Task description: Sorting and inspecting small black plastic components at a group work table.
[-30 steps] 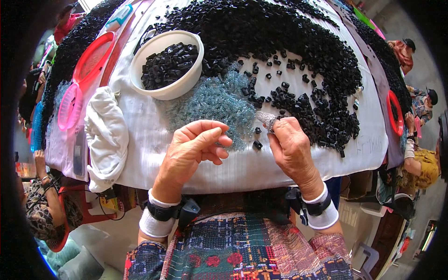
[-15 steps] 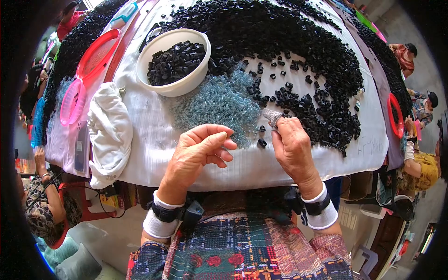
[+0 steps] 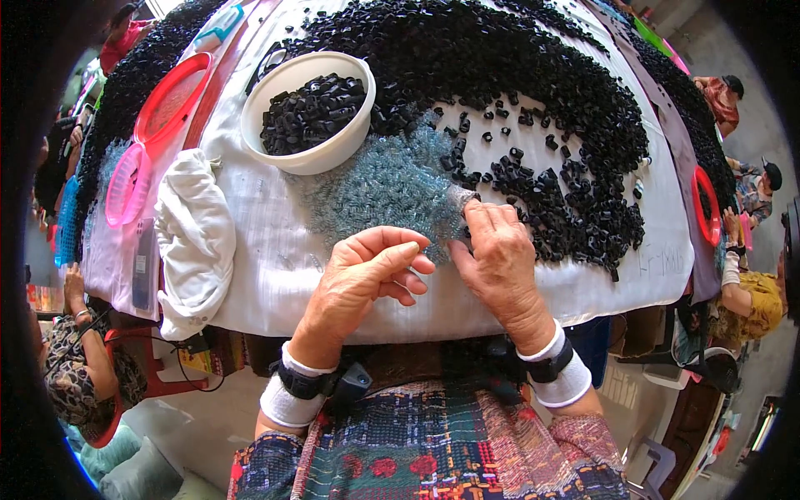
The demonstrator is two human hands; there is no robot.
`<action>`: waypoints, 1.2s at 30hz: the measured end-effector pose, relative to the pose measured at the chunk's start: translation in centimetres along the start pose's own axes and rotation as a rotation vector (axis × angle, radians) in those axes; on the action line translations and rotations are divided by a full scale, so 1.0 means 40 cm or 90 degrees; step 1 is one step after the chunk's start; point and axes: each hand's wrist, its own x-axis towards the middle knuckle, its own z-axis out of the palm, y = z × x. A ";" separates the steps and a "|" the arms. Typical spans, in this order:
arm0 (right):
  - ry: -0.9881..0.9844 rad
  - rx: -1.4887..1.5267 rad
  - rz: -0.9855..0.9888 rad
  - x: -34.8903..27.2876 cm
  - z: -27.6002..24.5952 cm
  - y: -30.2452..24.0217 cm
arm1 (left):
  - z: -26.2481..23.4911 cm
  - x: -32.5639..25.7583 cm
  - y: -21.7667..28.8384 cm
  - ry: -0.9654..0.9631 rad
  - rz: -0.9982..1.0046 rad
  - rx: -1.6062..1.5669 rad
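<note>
My left hand [image 3: 367, 271] hovers over the near edge of the cloth, thumb and forefinger pinched together. Anything between those fingertips is too small to make out. My right hand [image 3: 502, 262] reaches to the right edge of a heap of small clear bluish coil-like pieces [image 3: 387, 187]. Its thumb and forefinger are apart, with no object visible between them. A grey wrapping [image 3: 461, 197] covers one fingertip of that hand. Beyond it lie loose small black plastic parts [image 3: 542, 183].
A white bowl [image 3: 358, 137] of black parts stands left of the clear heap. A large black pile [image 3: 467, 50] spreads behind. A bundled white cloth [image 3: 196, 242], a phone [image 3: 145, 267], a pink basket [image 3: 129, 183] and a red tray [image 3: 172, 96] lie left. Other people sit on both sides.
My right hand has moved left, from beside the black parts to the edge of the clear heap. My left hand has shifted slightly right, still pinched.
</note>
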 end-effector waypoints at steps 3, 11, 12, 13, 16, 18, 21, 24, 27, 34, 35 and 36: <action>-0.018 -0.030 0.025 -0.003 0.003 0.000 | 0.002 0.005 0.001 -0.011 0.000 -0.006; 0.018 -0.060 0.025 -0.029 -0.012 0.035 | -0.005 0.001 -0.001 -0.007 -0.001 -0.018; 0.016 -0.059 0.024 -0.031 -0.014 0.041 | -0.006 -0.001 -0.002 -0.006 0.003 -0.016; 0.031 -0.057 0.024 -0.034 -0.020 0.048 | -0.005 0.000 -0.002 -0.008 0.007 -0.014; 0.050 -0.050 0.029 -0.039 -0.035 0.061 | -0.007 0.002 -0.005 -0.024 0.002 -0.027; 0.067 -0.034 0.030 -0.042 -0.042 0.074 | -0.007 0.000 -0.004 -0.026 0.006 -0.030; 0.070 0.019 0.022 -0.047 -0.053 0.079 | -0.007 0.000 -0.005 -0.017 0.006 -0.027; 0.057 0.061 0.025 -0.059 -0.066 0.075 | -0.004 -0.001 -0.004 -0.007 0.002 -0.024; 0.035 0.079 0.032 -0.073 -0.074 0.066 | -0.002 -0.001 -0.005 -0.007 -0.001 -0.027; 0.046 0.069 0.027 -0.075 -0.065 0.058 | 0.001 0.001 -0.009 -0.011 0.001 -0.015; 0.046 0.069 0.028 -0.070 -0.059 0.054 | 0.000 0.002 -0.012 -0.012 0.000 -0.015; 0.050 0.062 0.024 -0.063 -0.052 0.047 | 0.000 0.003 -0.015 -0.017 -0.002 -0.020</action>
